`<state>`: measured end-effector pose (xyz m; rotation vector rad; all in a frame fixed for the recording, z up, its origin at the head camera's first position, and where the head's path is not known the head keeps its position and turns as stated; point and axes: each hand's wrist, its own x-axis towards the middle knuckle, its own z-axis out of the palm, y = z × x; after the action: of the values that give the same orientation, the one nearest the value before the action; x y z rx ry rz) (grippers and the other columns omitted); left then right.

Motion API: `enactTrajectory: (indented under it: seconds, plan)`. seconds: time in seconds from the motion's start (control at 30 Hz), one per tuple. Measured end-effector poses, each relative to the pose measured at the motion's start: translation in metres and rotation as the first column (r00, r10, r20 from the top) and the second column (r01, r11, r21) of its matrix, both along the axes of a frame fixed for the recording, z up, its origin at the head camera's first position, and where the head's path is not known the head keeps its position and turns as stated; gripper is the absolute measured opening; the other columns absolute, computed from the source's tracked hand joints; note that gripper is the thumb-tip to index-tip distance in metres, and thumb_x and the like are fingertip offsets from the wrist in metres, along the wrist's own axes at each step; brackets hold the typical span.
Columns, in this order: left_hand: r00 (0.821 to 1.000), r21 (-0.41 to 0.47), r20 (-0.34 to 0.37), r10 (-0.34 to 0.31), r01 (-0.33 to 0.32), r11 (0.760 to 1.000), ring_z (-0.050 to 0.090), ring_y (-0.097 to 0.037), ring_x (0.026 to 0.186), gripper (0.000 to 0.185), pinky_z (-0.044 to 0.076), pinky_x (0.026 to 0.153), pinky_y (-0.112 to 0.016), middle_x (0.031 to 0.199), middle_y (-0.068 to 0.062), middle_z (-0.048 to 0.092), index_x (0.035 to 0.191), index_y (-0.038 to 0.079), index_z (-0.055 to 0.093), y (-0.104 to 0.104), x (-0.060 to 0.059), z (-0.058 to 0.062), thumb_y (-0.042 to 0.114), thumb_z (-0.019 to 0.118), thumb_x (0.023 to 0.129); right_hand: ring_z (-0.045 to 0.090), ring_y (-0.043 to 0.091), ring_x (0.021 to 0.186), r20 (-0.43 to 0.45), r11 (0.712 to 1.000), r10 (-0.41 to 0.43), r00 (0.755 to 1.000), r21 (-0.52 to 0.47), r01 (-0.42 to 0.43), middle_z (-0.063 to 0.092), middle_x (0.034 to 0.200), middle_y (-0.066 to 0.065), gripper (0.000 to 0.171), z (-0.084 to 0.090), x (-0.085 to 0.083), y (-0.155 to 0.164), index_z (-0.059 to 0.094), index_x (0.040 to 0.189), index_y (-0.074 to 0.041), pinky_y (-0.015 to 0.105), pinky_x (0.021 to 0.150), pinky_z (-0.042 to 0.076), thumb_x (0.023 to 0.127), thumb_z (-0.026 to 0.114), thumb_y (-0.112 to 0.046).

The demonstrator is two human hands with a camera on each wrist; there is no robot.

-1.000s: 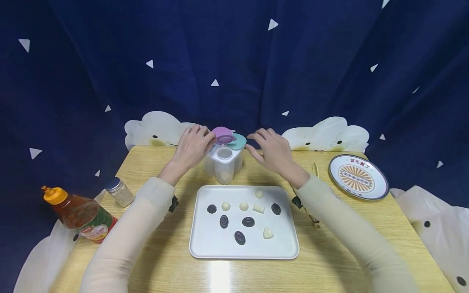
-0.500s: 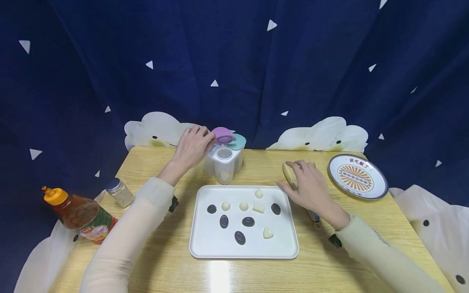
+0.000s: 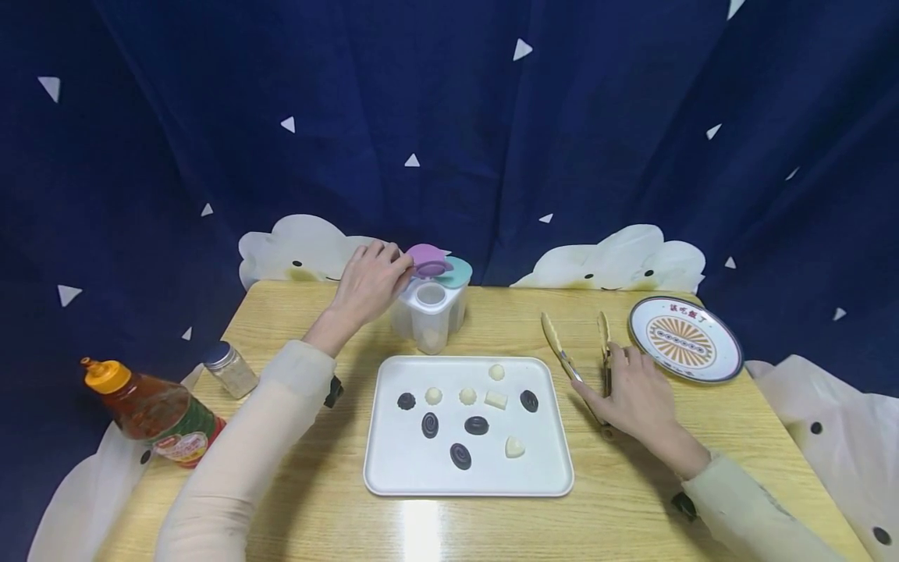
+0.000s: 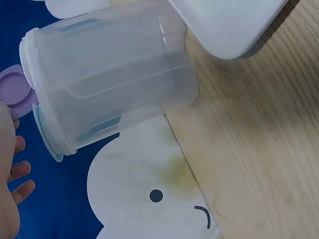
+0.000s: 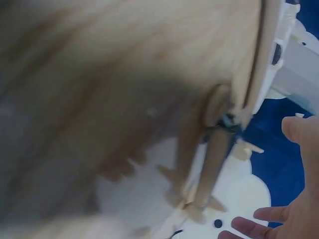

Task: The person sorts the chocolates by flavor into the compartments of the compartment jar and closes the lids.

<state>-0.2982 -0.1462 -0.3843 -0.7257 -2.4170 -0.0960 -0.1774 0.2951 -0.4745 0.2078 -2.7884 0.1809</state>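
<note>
My left hand (image 3: 371, 282) pinches the raised purple lid (image 3: 426, 254) of a translucent, several-compartment container (image 3: 430, 336). In the left wrist view the fingers curl at the edge of that purple lid (image 4: 15, 87), beside the container's clear wall (image 4: 114, 72). A teal lid (image 3: 459, 272) sits next to it, and the front compartment has its round mouth uncovered. My right hand (image 3: 637, 394) is over the handle end of a pair of tongs (image 3: 554, 337), thumb and fingers spread around their two arms. The right wrist view is blurred; there the right hand (image 5: 301, 179) appears apart from the tongs (image 5: 212, 164).
A white tray (image 3: 400, 476) with several dark and white chocolates lies at the front middle. The patterned plate (image 3: 687, 341) stands at the right. To the left are a small jar (image 3: 230, 368) with a blue cap and a sauce bottle (image 3: 156, 412). A dark blue curtain (image 3: 449, 117) hangs behind.
My right hand has moved from beside the container, rightward and nearer to me, over the tongs. The left hand has stayed at the purple lid.
</note>
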Motion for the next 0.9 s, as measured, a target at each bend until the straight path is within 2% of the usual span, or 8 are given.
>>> enactTrajectory:
  seconds: [0.1, 0.2, 0.37, 0.6, 0.9]
  plan:
    - [1.000, 0.002, 0.013, 0.005, -0.005, 1.000, 0.061, -0.034, 0.097, 0.019, 0.051, 0.083, -0.047, 0.098, -0.011, 0.067, 0.106, 0.011, 0.067, 0.000, 0.001, 0.000, 0.029, 0.059, 0.108, 0.062, 0.053, 0.097, 0.008, 0.999, -0.006, 1.000, 0.031, 0.006, 0.061, 0.111, 0.034, 0.096, -0.007, 0.000, 0.008, 0.054, 0.132, 0.011, 0.060, 0.071, 0.053, 0.079, 0.080, -0.065]
    - [1.000, 0.003, 0.024, 0.010, -0.010, 1.000, 0.061, -0.034, 0.098, 0.019, 0.051, 0.084, -0.046, 0.098, -0.012, 0.067, 0.107, 0.011, 0.067, 0.000, 0.001, 0.000, 0.028, 0.059, 0.108, 0.061, 0.052, 0.098, 0.058, 0.998, -0.023, 0.998, 0.051, 0.020, 0.060, 0.110, 0.034, 0.095, -0.012, -0.003, 0.014, 0.054, 0.127, 0.011, 0.059, 0.065, 0.053, 0.080, 0.078, -0.069]
    - [1.000, 0.003, 0.030, 0.005, -0.005, 1.000, 0.061, -0.034, 0.099, 0.018, 0.050, 0.084, -0.046, 0.100, -0.011, 0.067, 0.108, 0.011, 0.067, -0.001, 0.000, 0.000, 0.028, 0.060, 0.107, 0.060, 0.050, 0.098, 0.139, 0.996, -0.067, 0.988, 0.069, 0.058, 0.058, 0.106, 0.032, 0.097, -0.019, -0.007, 0.019, 0.054, 0.122, 0.010, 0.056, 0.062, 0.051, 0.083, 0.069, -0.077]
    - [0.999, 0.004, 0.043, 0.002, -0.003, 1.000, 0.060, -0.034, 0.099, 0.018, 0.050, 0.085, -0.046, 0.100, -0.012, 0.066, 0.108, 0.011, 0.067, -0.001, 0.000, 0.001, 0.028, 0.060, 0.108, 0.059, 0.047, 0.093, 0.174, 0.992, -0.108, 0.979, 0.082, 0.095, 0.057, 0.096, 0.029, 0.095, -0.025, -0.016, 0.014, 0.055, 0.101, 0.009, 0.055, 0.059, 0.049, 0.082, 0.064, -0.084]
    - [1.000, 0.005, 0.016, -0.013, 0.012, 1.000, 0.059, -0.033, 0.097, 0.018, 0.050, 0.084, -0.045, 0.098, -0.011, 0.065, 0.107, 0.011, 0.067, 0.000, 0.000, 0.000, 0.028, 0.060, 0.107, 0.059, 0.046, 0.087, 0.216, 0.987, -0.162, 0.963, 0.053, 0.154, 0.056, 0.095, 0.031, 0.102, -0.030, -0.024, 0.008, 0.052, 0.102, 0.010, 0.050, 0.054, 0.045, 0.079, 0.062, -0.089]
